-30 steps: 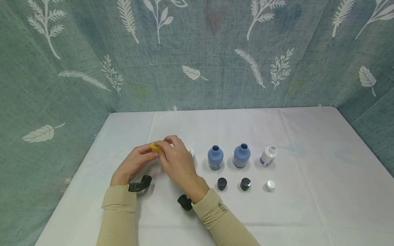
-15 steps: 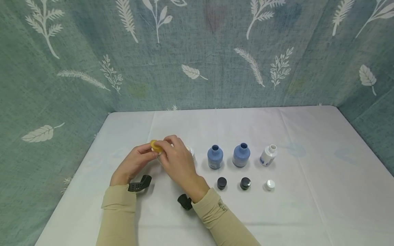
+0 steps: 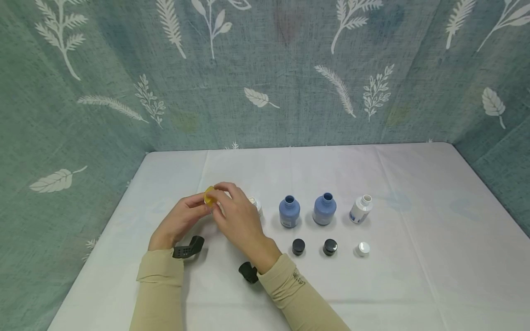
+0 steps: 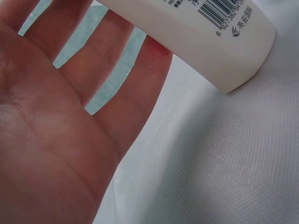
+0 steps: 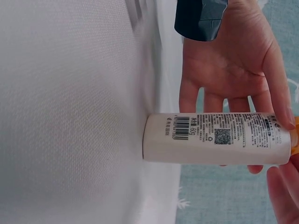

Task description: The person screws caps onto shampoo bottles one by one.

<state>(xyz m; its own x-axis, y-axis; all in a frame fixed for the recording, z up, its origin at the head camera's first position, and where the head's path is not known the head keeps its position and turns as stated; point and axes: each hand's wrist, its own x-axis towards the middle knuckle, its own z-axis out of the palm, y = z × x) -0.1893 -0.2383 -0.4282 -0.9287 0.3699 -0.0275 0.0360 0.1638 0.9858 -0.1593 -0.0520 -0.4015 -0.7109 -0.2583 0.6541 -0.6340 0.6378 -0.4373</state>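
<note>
Standing upright on the white woven cloth (image 3: 422,276) spread over the table, the slim white plastic bottle printed with a barcode and black lettering (image 5: 219,139) sits within the curve of the left hand (image 3: 178,221), whose fingers wrap behind it while the thumb lies against its upper end; the base juts out below the grasp. At the top, the right hand (image 3: 240,221) pinches the yellow plastic cap (image 3: 209,196), which looks tipped on edge from where I stand; whether it is free of the bottle I can't tell. Both hands meet here, the left coming in from the side with its wrist low, the right slanting across with its back turned up. A black wrist camera (image 3: 188,247) hangs at the left cuff and another dark camera (image 3: 248,272) at the right, below rolled khaki sleeves (image 3: 159,289). Just beyond the right hand a second white bottle (image 3: 257,207) shows partly hidden. Farther right stand two squat blue bottles (image 3: 289,212) and a small white bottle with a blue-marked label (image 3: 360,210), all uncapped, and nearer the person lie two round black caps (image 3: 298,247) and a small white cap (image 3: 362,249). Grey-green fabric printed with pale leaves (image 3: 265,124) surrounds the table.
</note>
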